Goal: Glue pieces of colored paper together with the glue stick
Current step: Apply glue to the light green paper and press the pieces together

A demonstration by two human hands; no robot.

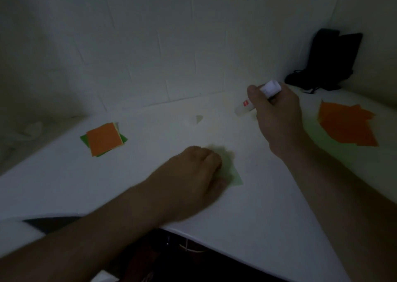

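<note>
**A:** What does the head view show of the two hands?

**B:** The right hand (277, 114) is raised above the white table (150, 195), fingers curled round the glue stick (257, 99), which lies tilted, its clear end pointing down and left. Whether the cap is on cannot be told. The left hand (193, 170) rests on a pale green sheet (233, 174) near the table's front edge, fingers bent over the paper — whether they pinch it or merely press it is not clear in the dim, blurred picture.

**A:** And the remaining paper?

**B:** A stack of squares (104, 140), orange on top with green beneath, lies well to the left; loose orange sheets (348, 125) lie at far right, near a dark object (330, 62) in the corner.

**A:** What could fail from here?

**B:** Probably three things. If the left hand eases its hold, the drag of the stick may slide or crease the thin green sheet. The hand covers much of the sheet, so glue may reach only the exposed corner — or run off the edge onto the table. And the low light makes pale glue on pale paper hard to judge, so coverage may be patchy and the joined pieces may lift.
</note>
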